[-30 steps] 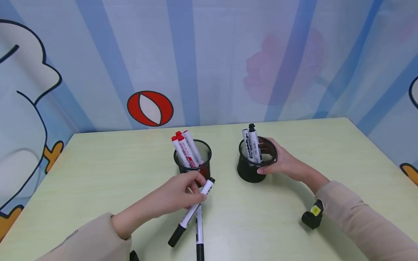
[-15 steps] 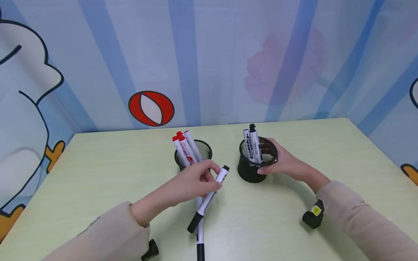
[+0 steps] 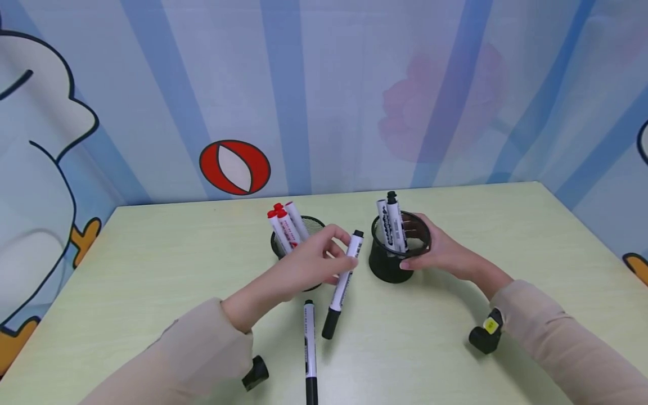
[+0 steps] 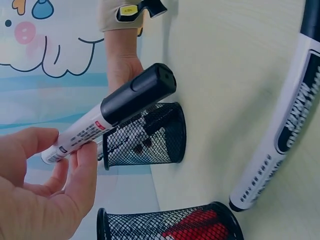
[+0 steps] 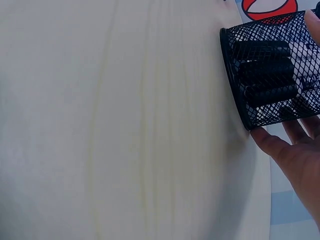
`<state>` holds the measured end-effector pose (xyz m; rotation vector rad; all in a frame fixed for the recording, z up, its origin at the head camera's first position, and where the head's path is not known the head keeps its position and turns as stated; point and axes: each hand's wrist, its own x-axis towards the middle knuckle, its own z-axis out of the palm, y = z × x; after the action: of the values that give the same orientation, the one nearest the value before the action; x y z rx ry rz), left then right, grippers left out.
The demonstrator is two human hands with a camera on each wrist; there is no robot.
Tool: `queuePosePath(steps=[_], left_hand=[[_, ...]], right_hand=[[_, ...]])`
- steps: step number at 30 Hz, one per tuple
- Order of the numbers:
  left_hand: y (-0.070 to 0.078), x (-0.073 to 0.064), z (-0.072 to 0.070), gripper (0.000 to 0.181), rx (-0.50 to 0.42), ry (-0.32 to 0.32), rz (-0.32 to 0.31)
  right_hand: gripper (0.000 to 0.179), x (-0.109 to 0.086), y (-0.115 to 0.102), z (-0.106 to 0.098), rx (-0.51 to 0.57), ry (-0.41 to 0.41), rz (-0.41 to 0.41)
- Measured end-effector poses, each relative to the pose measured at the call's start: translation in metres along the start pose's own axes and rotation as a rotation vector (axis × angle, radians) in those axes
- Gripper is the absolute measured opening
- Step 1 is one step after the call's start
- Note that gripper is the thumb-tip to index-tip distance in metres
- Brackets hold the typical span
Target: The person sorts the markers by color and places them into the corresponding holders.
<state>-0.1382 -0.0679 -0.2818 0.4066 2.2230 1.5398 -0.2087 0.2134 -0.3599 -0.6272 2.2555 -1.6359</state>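
Observation:
My left hand (image 3: 311, 261) pinches a whiteboard marker (image 3: 341, 289) near its narrow end, and the black cap points down toward the table. The left wrist view shows this marker (image 4: 85, 127) between thumb and fingers. Fingers and thumb of my right hand (image 3: 448, 253) grip the right mesh pen cup (image 3: 388, 269) from its right side. Black markers (image 3: 392, 225) stand in that cup; through the mesh in the right wrist view several dark caps (image 5: 267, 72) show. Partly behind my left hand is another mesh pen cup (image 3: 316, 223) with several red-tipped markers (image 3: 288, 228).
One more black-capped marker (image 3: 310, 340) lies on the table (image 3: 177, 264) in front of the left cup, pointing toward the near edge. A patterned blue curtain (image 3: 334, 101) hangs behind the table. Black wrist devices (image 3: 486, 332) sit by the sleeves.
The left hand has moved right and away from the body with the marker, toward the right cup, and the marker stands steeper. The right hand and its cup have stayed put.

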Motion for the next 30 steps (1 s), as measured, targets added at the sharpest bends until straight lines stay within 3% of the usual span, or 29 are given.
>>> queuePosePath(steps=[13, 30], left_hand=[[0.018, 0.026, 0.004, 0.031, -0.079, 0.069, 0.018], [0.034, 0.042, 0.005, 0.035, -0.145, 0.132, 0.058]], right_hand=[[0.092, 0.000, -0.001, 0.001, 0.005, -0.003, 0.016], [0.090, 0.001, 0.001, -0.001, 0.034, -0.029, 0.011]])
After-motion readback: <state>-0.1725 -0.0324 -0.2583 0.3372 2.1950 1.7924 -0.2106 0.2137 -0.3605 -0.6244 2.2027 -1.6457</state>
